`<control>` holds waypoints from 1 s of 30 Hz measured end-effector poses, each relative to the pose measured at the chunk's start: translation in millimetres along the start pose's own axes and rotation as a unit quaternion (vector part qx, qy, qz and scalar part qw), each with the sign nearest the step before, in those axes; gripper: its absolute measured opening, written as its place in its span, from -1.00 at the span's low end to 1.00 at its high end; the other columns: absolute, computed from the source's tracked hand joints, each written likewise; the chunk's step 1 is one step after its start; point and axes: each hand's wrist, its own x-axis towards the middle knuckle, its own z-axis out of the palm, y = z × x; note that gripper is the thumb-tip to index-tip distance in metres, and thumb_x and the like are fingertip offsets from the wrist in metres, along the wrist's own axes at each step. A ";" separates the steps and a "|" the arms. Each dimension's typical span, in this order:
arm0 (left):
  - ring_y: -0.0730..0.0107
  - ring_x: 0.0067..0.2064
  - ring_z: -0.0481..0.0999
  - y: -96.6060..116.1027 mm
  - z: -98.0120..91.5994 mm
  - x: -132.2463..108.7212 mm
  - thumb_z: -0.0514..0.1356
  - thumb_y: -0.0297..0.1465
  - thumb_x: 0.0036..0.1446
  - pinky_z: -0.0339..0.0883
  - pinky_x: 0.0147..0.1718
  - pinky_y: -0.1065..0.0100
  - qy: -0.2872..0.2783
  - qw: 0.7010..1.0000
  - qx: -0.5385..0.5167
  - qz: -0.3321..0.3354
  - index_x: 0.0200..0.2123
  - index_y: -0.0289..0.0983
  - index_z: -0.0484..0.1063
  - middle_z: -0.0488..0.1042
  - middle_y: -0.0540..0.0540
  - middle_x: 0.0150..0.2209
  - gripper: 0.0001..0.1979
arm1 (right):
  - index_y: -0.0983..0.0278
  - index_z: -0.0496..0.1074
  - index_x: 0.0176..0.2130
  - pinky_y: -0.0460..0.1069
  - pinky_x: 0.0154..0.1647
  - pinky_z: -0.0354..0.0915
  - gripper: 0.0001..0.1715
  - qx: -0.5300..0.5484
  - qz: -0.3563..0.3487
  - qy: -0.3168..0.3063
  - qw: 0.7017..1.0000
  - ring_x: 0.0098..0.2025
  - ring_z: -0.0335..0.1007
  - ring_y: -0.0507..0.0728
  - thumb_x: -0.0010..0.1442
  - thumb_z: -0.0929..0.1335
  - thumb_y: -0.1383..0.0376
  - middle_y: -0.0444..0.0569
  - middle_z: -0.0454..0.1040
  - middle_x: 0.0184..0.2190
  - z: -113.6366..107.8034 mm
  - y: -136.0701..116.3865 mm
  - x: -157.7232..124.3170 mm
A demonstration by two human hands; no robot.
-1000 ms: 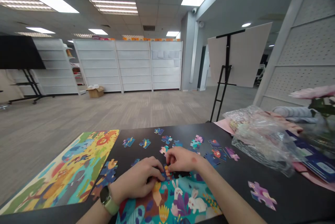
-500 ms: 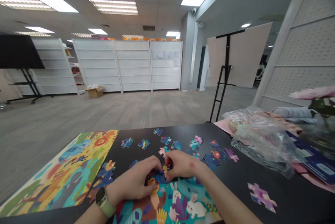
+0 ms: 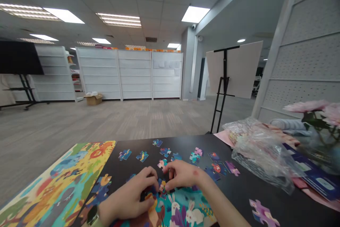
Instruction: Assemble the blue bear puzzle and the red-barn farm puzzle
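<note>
Since the frame before, the view has tipped up and the two hands have drawn slightly apart, baring more of the orange piece [image 3: 162,186] between them.

Nearest is the puzzle [image 3: 186,196], a flat sheet of joined glossy card, cut off by the lower edge. Its white rabbits sit upright, ears pointing away from the person; its visible part runs longest from left to right.

The left hand [image 3: 134,196], with a pale green-banded watch [image 3: 92,215], lies over the puzzle, its grip slack, thumb and fingers apart. The right hand [image 3: 183,174] has curled fingers and a gap between thumb and forefinger; the thumb tip is at the piece's right edge, but whether it grasps cannot be told. The piece, at the puzzle's far edge, seems longer away from the person than across.

On the smooth black bench [image 3: 239,189], a knobbed purple piece [image 3: 263,213] slants at right, and a yellow board [image 3: 60,184] stretches away at left. Beyond the hands are scattered loose pieces [image 3: 142,156]; to their right, crumpled clear plastic [image 3: 261,156]. Farther off are an easel [image 3: 219,103] and white shelves [image 3: 135,74].
</note>
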 end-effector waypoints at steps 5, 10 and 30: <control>0.28 -0.03 0.32 2.8 3.1 1.5 0.30 -0.47 -0.02 0.24 0.00 0.34 -0.006 1.000 0.022 -0.020 -0.21 -0.15 0.35 0.29 0.00 -0.06 -0.71 | 0.25 0.59 -0.28 -0.15 -0.46 0.15 -0.62 -0.063 -0.034 0.034 0.997 -0.39 0.37 0.01 -0.17 0.56 0.19 -0.17 0.54 -0.41 15.8 -5.3 6.5; 0.18 0.01 0.28 1.7 11.3 5.0 0.49 -0.24 -0.21 0.24 0.03 0.27 -0.020 0.998 0.022 -0.059 -0.14 -0.15 0.33 0.27 -0.02 0.00 -0.43 | 0.25 0.56 -0.30 -0.16 -0.45 0.15 -0.77 -0.055 -0.026 0.077 0.995 -0.40 0.38 0.01 -0.07 0.49 0.30 -0.17 0.53 -0.44 20.6 -5.0 11.8; 0.10 0.02 0.44 -30.8 43.0 -3.4 0.25 -0.18 0.20 0.33 -0.03 0.24 -0.010 0.984 0.178 0.017 -0.05 0.09 0.51 0.46 -0.06 0.02 -0.76 | -0.02 0.40 0.16 0.19 0.28 0.17 -0.46 -0.130 -0.103 0.226 0.960 0.33 0.13 0.33 0.18 0.40 0.10 -0.03 0.25 0.31 28.4 14.6 -71.5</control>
